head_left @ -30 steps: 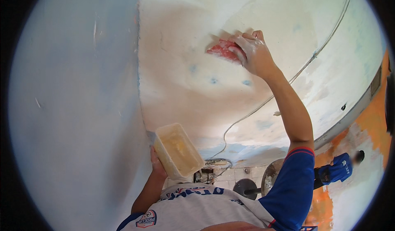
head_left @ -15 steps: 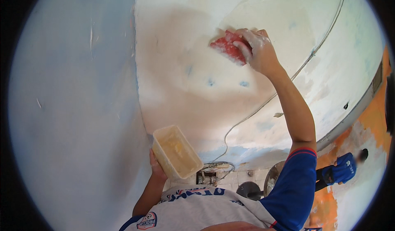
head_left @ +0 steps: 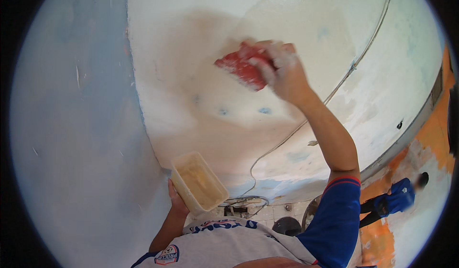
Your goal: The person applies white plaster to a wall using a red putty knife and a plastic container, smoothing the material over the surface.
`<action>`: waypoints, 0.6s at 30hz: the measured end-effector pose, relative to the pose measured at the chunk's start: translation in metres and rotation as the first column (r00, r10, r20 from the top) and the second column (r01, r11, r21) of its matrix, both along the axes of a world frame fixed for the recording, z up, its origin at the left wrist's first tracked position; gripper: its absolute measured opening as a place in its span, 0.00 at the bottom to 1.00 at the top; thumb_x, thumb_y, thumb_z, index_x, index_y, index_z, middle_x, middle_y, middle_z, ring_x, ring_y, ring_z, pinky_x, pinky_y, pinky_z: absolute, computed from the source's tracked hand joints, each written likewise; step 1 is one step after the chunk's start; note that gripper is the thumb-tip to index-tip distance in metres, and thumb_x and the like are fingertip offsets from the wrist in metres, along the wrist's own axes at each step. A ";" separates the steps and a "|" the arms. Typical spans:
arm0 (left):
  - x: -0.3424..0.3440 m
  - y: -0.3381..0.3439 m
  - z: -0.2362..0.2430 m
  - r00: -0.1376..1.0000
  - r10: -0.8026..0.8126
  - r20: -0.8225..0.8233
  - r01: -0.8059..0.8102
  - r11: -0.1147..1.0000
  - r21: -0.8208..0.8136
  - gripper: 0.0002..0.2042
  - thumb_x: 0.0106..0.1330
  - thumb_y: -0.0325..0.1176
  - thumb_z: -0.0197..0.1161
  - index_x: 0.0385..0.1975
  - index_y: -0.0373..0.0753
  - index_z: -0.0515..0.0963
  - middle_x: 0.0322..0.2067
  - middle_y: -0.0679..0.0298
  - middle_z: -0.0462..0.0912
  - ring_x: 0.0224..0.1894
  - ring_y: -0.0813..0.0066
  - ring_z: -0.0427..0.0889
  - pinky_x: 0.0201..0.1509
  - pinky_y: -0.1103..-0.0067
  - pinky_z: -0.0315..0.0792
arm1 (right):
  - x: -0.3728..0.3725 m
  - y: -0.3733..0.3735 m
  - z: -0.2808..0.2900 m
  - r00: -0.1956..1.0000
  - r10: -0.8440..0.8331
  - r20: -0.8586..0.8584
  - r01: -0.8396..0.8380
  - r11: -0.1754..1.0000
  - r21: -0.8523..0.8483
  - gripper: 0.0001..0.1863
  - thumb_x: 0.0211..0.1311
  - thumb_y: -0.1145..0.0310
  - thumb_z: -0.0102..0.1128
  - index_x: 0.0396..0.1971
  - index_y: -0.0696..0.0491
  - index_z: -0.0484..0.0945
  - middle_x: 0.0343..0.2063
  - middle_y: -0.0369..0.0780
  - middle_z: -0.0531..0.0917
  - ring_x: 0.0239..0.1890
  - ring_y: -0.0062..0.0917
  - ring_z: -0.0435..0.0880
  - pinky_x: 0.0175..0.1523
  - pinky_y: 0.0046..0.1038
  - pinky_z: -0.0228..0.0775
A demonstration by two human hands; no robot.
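My right hand [head_left: 279,69], smeared with white paste and blurred by motion, grips a red flat scraper [head_left: 236,69] against or very close to the white wall [head_left: 191,48]; the scraper's face carries white residue. Pale blue marks show on the wall below it. Lower left, my left hand [head_left: 177,198] holds a translucent, cream rectangular plastic container [head_left: 201,182] by its side, with pale residue inside.
A bluish wall [head_left: 67,101] meets the white one at a corner. A loose cable [head_left: 354,67] runs down the white wall. Dark round objects [head_left: 286,227] stand on the tiled floor [head_left: 265,213]. A person in blue [head_left: 397,196] stands at right by an orange-patched wall [head_left: 430,139].
My right hand and the red scraper have moved left and a little down across the wall. The view has shifted slightly, and the container sits a bit lower and further left in the picture.
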State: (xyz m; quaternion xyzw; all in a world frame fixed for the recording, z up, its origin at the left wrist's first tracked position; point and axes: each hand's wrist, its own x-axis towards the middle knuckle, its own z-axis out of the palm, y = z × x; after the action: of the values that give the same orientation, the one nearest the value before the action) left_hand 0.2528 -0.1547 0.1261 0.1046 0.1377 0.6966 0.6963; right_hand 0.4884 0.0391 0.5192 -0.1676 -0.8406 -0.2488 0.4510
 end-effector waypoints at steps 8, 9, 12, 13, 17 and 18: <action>0.016 0.000 -0.007 0.996 0.074 0.044 -0.074 0.997 -0.003 0.41 0.74 0.70 0.32 0.75 0.46 0.61 0.68 0.55 0.72 0.68 0.51 0.74 0.71 0.54 0.70 | 0.026 0.028 0.098 0.879 -0.037 -0.475 0.088 0.992 0.087 0.11 0.72 0.64 0.65 0.47 0.54 0.82 0.28 0.42 0.88 0.26 0.24 0.86 0.35 0.28 0.78; 0.019 0.002 -0.010 0.996 0.079 0.040 -0.078 0.996 -0.031 0.40 0.74 0.70 0.32 0.75 0.46 0.61 0.68 0.55 0.71 0.68 0.51 0.74 0.71 0.54 0.70 | 0.039 0.024 0.104 0.805 0.015 -0.593 0.046 0.995 0.088 0.12 0.73 0.66 0.65 0.49 0.55 0.81 0.30 0.40 0.89 0.29 0.20 0.85 0.37 0.24 0.78; 0.026 0.006 -0.025 0.996 0.086 -0.012 -0.085 0.996 0.039 0.41 0.74 0.71 0.30 0.77 0.48 0.60 0.72 0.57 0.68 0.72 0.51 0.69 0.76 0.55 0.63 | 0.054 0.021 0.067 0.721 0.124 -0.681 -0.141 0.990 0.030 0.15 0.71 0.66 0.67 0.50 0.59 0.79 0.34 0.41 0.88 0.34 0.21 0.85 0.43 0.24 0.78; 0.032 0.010 -0.031 0.998 0.059 -0.007 -0.059 0.998 0.024 0.41 0.74 0.71 0.30 0.77 0.48 0.60 0.72 0.57 0.68 0.72 0.51 0.69 0.76 0.55 0.63 | 0.066 0.022 0.042 0.712 0.174 -0.680 -0.211 0.977 0.029 0.15 0.70 0.65 0.68 0.48 0.59 0.80 0.33 0.41 0.87 0.34 0.23 0.85 0.43 0.28 0.77; 0.039 0.004 -0.043 0.989 0.130 0.065 -0.124 0.989 -0.080 0.42 0.73 0.72 0.33 0.77 0.49 0.59 0.74 0.58 0.65 0.74 0.52 0.65 0.78 0.55 0.59 | 0.049 -0.027 -0.121 0.790 0.201 -0.579 -0.389 0.894 -0.221 0.11 0.70 0.76 0.64 0.49 0.61 0.76 0.37 0.43 0.86 0.45 0.25 0.83 0.52 0.29 0.76; 0.041 0.007 -0.039 0.992 0.093 0.084 -0.091 0.995 -0.034 0.42 0.72 0.72 0.34 0.77 0.49 0.58 0.74 0.58 0.65 0.74 0.52 0.65 0.78 0.55 0.59 | 0.054 -0.040 -0.160 0.793 0.255 -0.554 -0.460 0.846 -0.269 0.10 0.69 0.78 0.65 0.48 0.59 0.77 0.37 0.44 0.86 0.43 0.27 0.83 0.52 0.32 0.76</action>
State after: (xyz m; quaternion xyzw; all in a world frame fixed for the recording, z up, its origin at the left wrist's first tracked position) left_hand 0.2942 -0.1472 0.0867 0.0577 0.1228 0.7297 0.6702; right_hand 0.5425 -0.0007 0.3590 -0.1465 -0.7439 0.0674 0.6486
